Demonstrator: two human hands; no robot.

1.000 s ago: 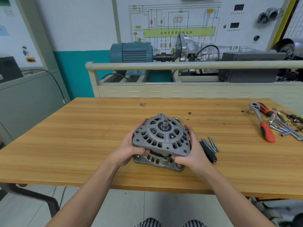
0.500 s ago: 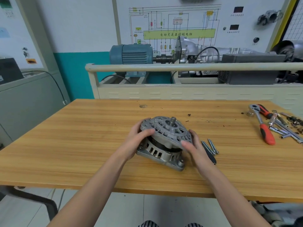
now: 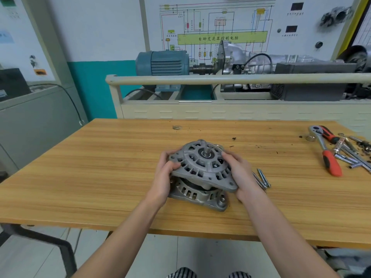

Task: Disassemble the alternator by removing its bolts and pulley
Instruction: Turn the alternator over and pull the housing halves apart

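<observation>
— Wooden bench [image 3: 100,177], wiring-diagram panel [image 3: 212,27] on the far wall. Where's the alternator [image 3: 200,173]?

— Mid-bench, near the front edge, between both hands. Its front cover [image 3: 202,167] sits tilted above the rear housing [image 3: 198,194], shaft [image 3: 205,150] pointing up.

— And the hands?

— Left hand [image 3: 163,177] grips the cover's left rim, thumb on top. Right hand [image 3: 241,173] grips its right rim, fingers curled over the edge.

— Bolts?

— Bolts [image 3: 262,178] lie just right of the right hand. A ratchet [image 3: 325,150] with a red handle lies at the far right among loose tools [image 3: 353,153].
</observation>
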